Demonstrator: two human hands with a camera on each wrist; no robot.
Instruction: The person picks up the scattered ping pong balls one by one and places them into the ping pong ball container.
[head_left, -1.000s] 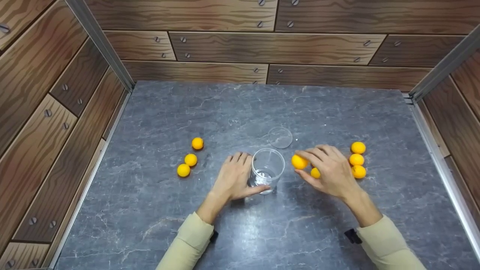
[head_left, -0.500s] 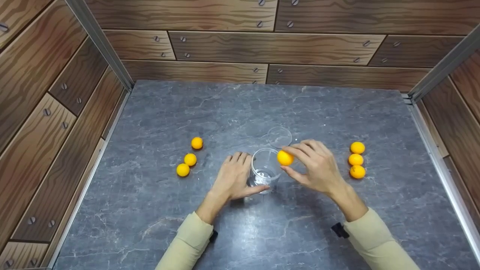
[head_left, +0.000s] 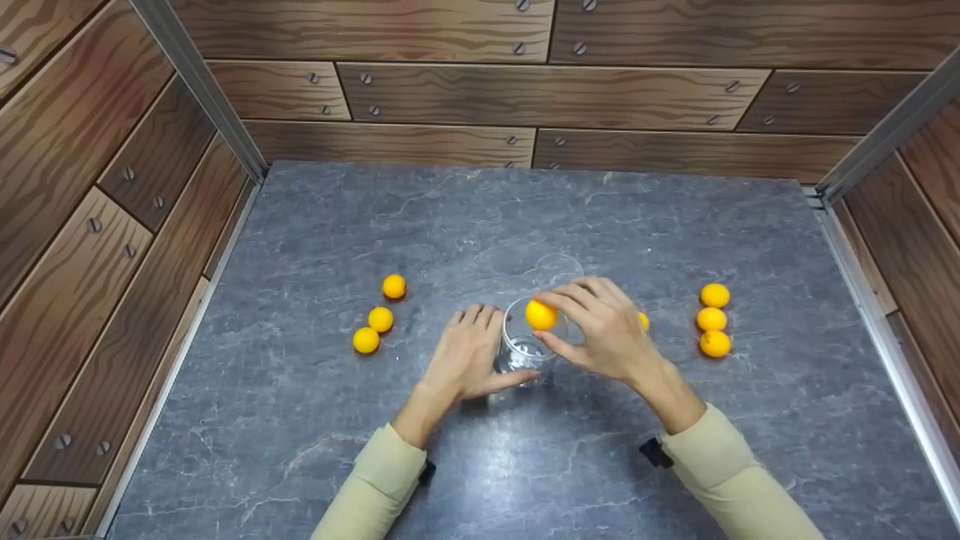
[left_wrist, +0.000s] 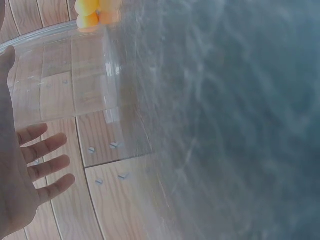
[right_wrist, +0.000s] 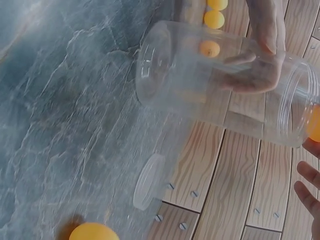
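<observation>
A clear plastic jar (head_left: 517,360) stands upright with its mouth up. The left hand (head_left: 469,352) holds its side, thumb across the front and fingers along the left; in the left wrist view these fingers (left_wrist: 47,145) look only slightly bent. Over the mouth, the right hand (head_left: 604,330) pinches an orange ping-pong ball (head_left: 541,315) between thumb and fingertips. The right wrist view has this ball (right_wrist: 314,124) right at the jar's threaded rim. Another orange ball (head_left: 644,322) is mostly hidden behind the right hand.
Behind the jar lies a clear round lid (head_left: 559,262), partly covered by the right hand. Three orange balls (head_left: 380,319) lie at the left, and three more (head_left: 712,319) form a row at the right. Wood-patterned walls (head_left: 450,94) surround the grey marbled table (head_left: 420,217).
The right hand has carried the pinched ball leftward from beside the jar to over its mouth. An orange ball on the table now shows behind that hand. The left hand stays in place.
</observation>
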